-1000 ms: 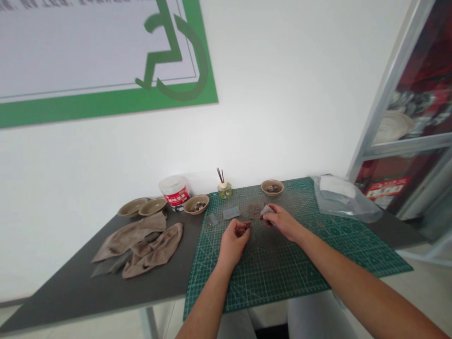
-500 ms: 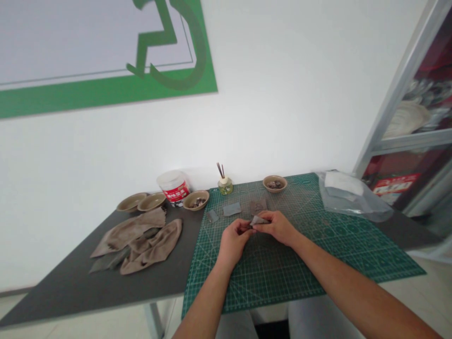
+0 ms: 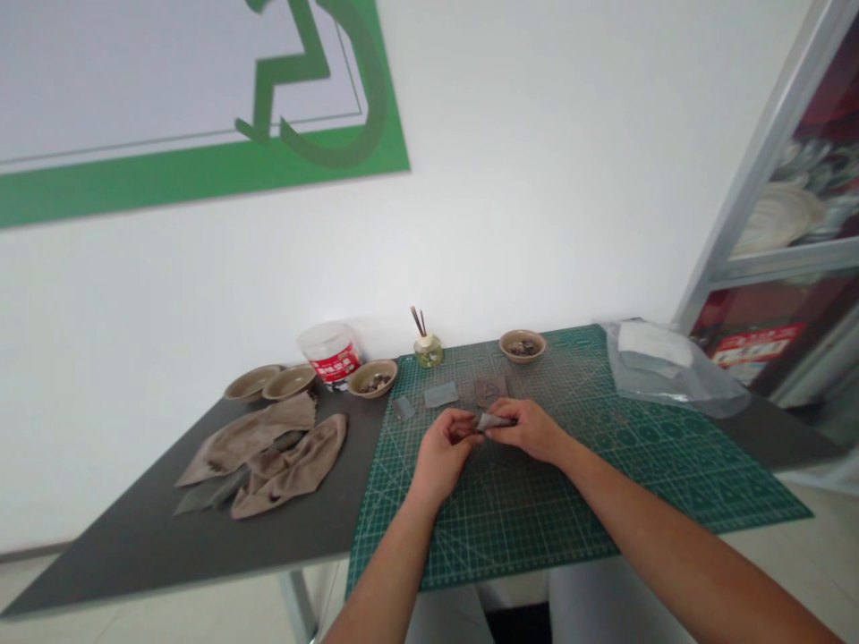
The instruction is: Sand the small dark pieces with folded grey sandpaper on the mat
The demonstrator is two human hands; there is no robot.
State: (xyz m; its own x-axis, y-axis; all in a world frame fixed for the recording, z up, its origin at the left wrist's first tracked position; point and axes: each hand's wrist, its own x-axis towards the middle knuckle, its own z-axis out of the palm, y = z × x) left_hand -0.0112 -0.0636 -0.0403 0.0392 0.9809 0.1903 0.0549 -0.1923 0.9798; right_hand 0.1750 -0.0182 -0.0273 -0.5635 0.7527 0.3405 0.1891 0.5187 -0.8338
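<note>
Over the cutting mat, my right hand [image 3: 530, 429] pinches a small grey folded sheet [image 3: 491, 420], cloth or abrasive paper; I cannot tell which. The fingertips of my left hand [image 3: 441, 454] are pressed together beside it and meet the right fingers. What they hold, if anything, is too small and hidden to name. Just beyond the hands lie a brown square piece with dark marks [image 3: 492, 389], a grey-blue rectangular sheet [image 3: 441, 394] and a smaller grey-blue sheet [image 3: 403, 408].
A green cutting mat [image 3: 523, 537] covers the table's right part. Behind stand a bowl of small dark pieces [image 3: 523, 346], a reed diffuser [image 3: 429, 349], another such bowl [image 3: 373, 379] and a plastic tub [image 3: 330, 355]. Brown cloths [image 3: 295, 474] lie left, a clear bag [image 3: 671, 367] right.
My hands stay together over the mat with the grey folded sheet, its angle slightly changed. The view has shifted slightly.
</note>
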